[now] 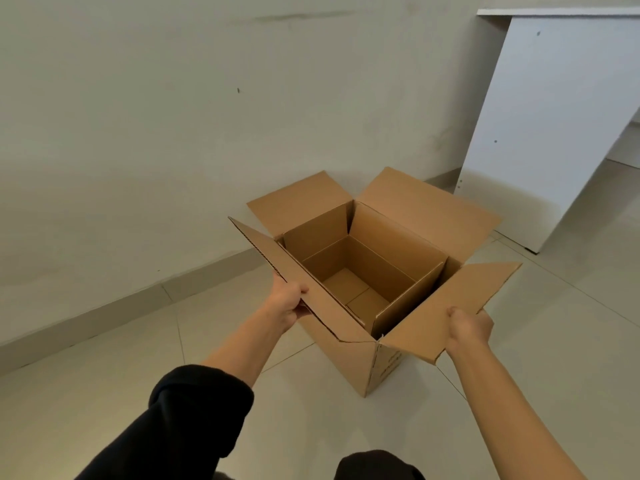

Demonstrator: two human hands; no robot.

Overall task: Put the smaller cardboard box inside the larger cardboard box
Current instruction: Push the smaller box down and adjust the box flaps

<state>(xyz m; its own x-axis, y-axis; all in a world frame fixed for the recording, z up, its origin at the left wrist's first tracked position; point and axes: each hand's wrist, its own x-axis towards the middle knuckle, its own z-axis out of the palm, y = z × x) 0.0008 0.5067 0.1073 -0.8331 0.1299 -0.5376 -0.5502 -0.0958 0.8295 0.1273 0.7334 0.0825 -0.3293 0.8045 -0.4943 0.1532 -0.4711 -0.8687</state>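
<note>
The larger cardboard box (353, 365) stands on the tiled floor with all its top flaps spread open. Inside it I see the walls and bottom of a smaller open cardboard box (405, 303), which sits low in the larger one with a gap on the right side. My left hand (287, 301) grips the edge of the near left flap (277, 258). My right hand (469, 327) grips the outer edge of the near right flap (450, 306). Both arms reach forward from below, the left one in a black sleeve pushed up.
The box stands close to a pale wall (173, 133) with a baseboard (104, 317). A white furniture panel (547, 126) rises behind the box to the right. Light floor tiles (311, 427) lie all around.
</note>
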